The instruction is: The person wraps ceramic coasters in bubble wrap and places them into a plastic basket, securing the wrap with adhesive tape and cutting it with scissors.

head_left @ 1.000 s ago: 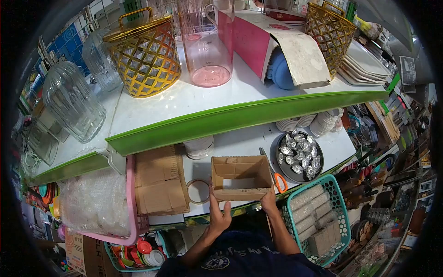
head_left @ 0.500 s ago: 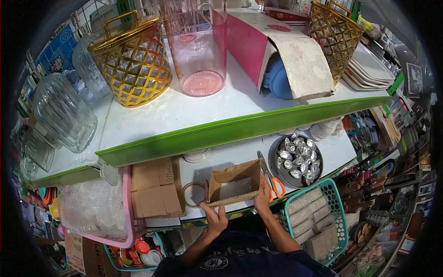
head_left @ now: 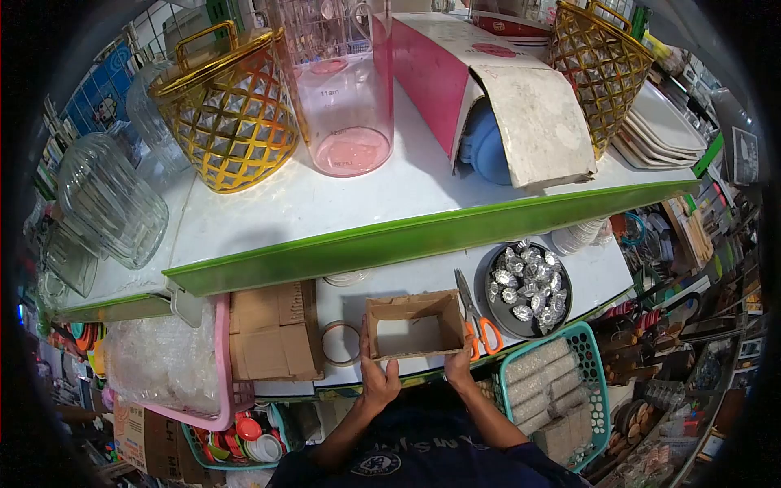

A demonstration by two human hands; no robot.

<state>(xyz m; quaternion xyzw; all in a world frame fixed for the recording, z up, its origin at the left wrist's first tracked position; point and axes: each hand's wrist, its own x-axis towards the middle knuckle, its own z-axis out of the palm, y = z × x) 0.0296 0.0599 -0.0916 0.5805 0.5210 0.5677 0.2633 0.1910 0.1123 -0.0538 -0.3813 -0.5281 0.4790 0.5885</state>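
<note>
Two hands hold a small cardboard box (head_left: 415, 308) between them above or on the near part of the white table (head_left: 386, 281); whether its base touches the tabletop I cannot tell. Its long axis runs left to right, across the line of the forearms, so it lies just beyond the palms with neither hand clearly nearer. The left hand (head_left: 378, 382) grips the left end, fingers along the wall and thumb pointing up by the near edge; the right hand (head_left: 460, 364) grips the right end, its fingers partly hidden. Scissors (head_left: 490, 335) with orange handles lie just right of the box, close by the right hand, blades pointing far. A thin ring (head_left: 324, 346) lies near its left end. The box is plain brown, with an open top, rough edges and a pale patch inside, either base or tabletop.
</note>
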